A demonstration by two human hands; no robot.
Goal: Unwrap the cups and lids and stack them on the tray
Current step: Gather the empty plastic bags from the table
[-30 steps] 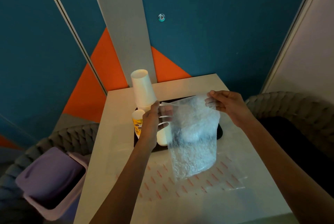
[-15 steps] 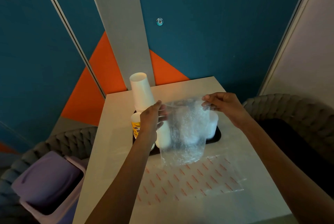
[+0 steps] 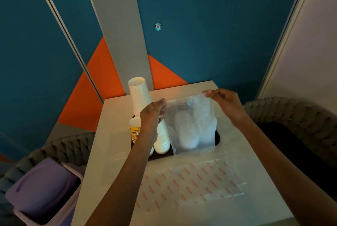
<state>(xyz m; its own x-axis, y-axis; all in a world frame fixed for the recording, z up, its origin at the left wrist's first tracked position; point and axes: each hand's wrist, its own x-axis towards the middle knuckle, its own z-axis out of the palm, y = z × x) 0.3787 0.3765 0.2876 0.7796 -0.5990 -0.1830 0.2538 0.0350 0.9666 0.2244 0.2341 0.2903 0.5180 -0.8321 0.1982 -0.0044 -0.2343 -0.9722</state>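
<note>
Both hands hold one thin, clear, crinkled plastic wrapper (image 3: pixel 191 127) by its top edge. The left hand (image 3: pixel 152 114) pinches the left corner between thumb and fingertips, and the right hand (image 3: pixel 225 101) pinches the right corner the same way, so both are closed on the film. The sheet is stretched between the two grips and hangs straight down from them.

Below the grips lies the black plastic tray (image 3: pixel 218 137), and the wrapper's lower edge hangs over the tray's near rim. Seen through the film are pale rounded white shapes (image 3: pixel 187 134) standing on the tray; it is too blurred to tell cups from lids.

Just beyond the left grip stands a tall upturned stack of white paper cups (image 3: pixel 139 94). Under the left wrist a yellow printed paper cup (image 3: pixel 135 129) stands beside a tilted stack of white ribbed cups (image 3: pixel 162 140), both on the tray.

Nearer the person than the grips, a flat clear plastic bag printed with orange-red dashes (image 3: pixel 191 182) lies on the pale square table (image 3: pixel 113 134). Well off to the left grip's side, below table height, stands a purple lidded bin (image 3: pixel 42 189).
</note>
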